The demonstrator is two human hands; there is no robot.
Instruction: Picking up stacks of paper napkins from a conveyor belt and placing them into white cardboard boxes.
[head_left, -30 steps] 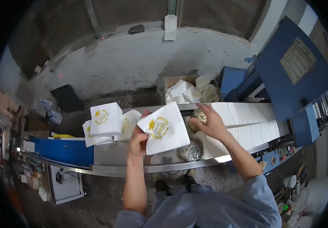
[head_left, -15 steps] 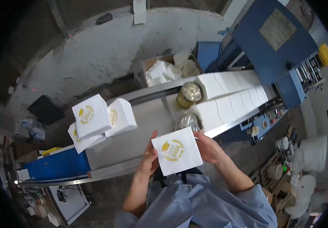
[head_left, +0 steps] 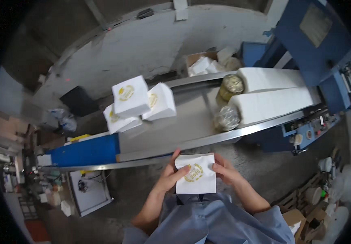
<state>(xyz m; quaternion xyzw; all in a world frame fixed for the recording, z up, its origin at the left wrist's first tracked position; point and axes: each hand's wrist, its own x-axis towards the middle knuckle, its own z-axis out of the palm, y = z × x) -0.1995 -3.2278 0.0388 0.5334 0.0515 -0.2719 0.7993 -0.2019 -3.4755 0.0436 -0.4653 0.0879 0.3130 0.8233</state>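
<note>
- Held paper stack (head_left: 200, 188): a nearly square block of white paper with crisp corners, its upper face printed in gold with a wreath; it is held in front of the near edge of the table, against the wearer's side.
- Left hand (head_left: 170, 174): closed on the left edge of the held paper stack, the thumb laid flat across the printed face, the fingers partly hidden behind.
- Right hand (head_left: 226, 173): closed on the opposite edge, thumb tip pressing near the margin; the two hands stand apart by the width of the stack, which they clamp between them.
- Table (head_left: 183, 129): long, smooth, grey metal with a bright, rounded rim.
- Blue belt (head_left: 84, 152): a flat, matte strip at the left end of the table.
- Printed bundles (head_left: 130, 101): three thick white blocks on the left part of the table, one tilted over another, the third leaning beside them.
- White paper rows (head_left: 273, 106): two long, soft-edged files, side by side on the right part of the table.
- Wrapped cylinders (head_left: 227, 118): two rounded, shiny, crinkled forms, one golden and one silvery, at the near ends of these rows on the table.
- Carton (head_left: 191, 59): brown cardboard beyond the table's far edge, filled with crumpled white pieces.
</note>
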